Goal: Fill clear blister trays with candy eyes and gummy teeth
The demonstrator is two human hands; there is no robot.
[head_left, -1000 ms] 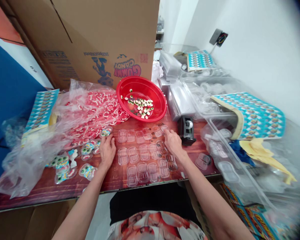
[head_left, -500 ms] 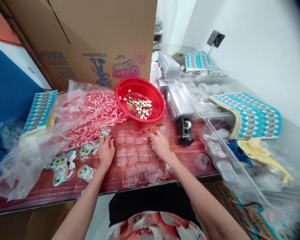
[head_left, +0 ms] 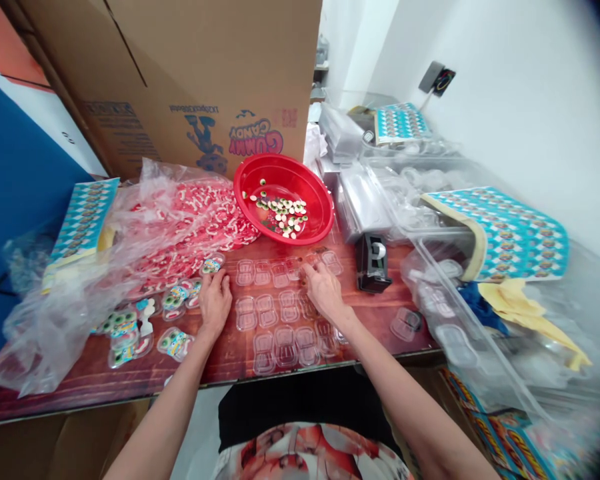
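Observation:
Rows of small clear plastic containers lie opened out on the reddish wood-patterned table. At the back row, my right hand has its fingers pinched at the edge of one clear container, partly hiding it. My left hand rests on the table left of the rows, fingers a little apart, with nothing seen in it. Just beyond its fingertips is a filled candy pack with a colourful label. More filled packs with green eyeball candies lie to the left, some overlapping.
A red basin holds eyeball candies. Beside it a clear bag spills red-and-white gummies. A black tape dispenser stands right of the rows. Clear bins with containers and label sheets fill the right. A large carton stands behind.
The view has shifted slightly, so everything sits a little further right. Both hands stay at nearly the same places among the containers and packs.

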